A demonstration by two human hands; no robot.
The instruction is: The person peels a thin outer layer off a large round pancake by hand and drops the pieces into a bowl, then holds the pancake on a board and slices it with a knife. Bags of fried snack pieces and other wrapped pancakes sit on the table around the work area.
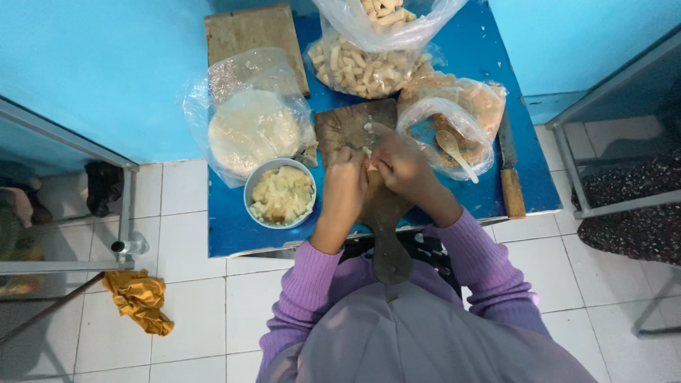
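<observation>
While both hands meet over the board (355, 131), the left hand (346, 181) and right hand (401, 167) pinch one small pale wrapper piece (371, 164) between their fingertips, so both are closed on it, held just above the board's middle. Just left of the grip sits a bowl (281, 193) of lumpy yellowish filling, and beyond that a bag of round wrappers (250, 129). Just right of the grip a crumb bag (454, 117) lies open with a spoon (454, 150) in it, and a knife (509, 170) lies further right. Past the grip, away from the person, are bags of finished rolls (365, 65). I judge the thin piece could tear or spill filling if the fingers squeeze too hard, and the board's handle (390, 248) overhangs the table (227, 227) edge towards the lap, so a knock from a forearm could tip it. The fingertips hide most of the piece, so I cannot tell whether it is filled or folded. The upper roll bag is cut off by the frame's top.
</observation>
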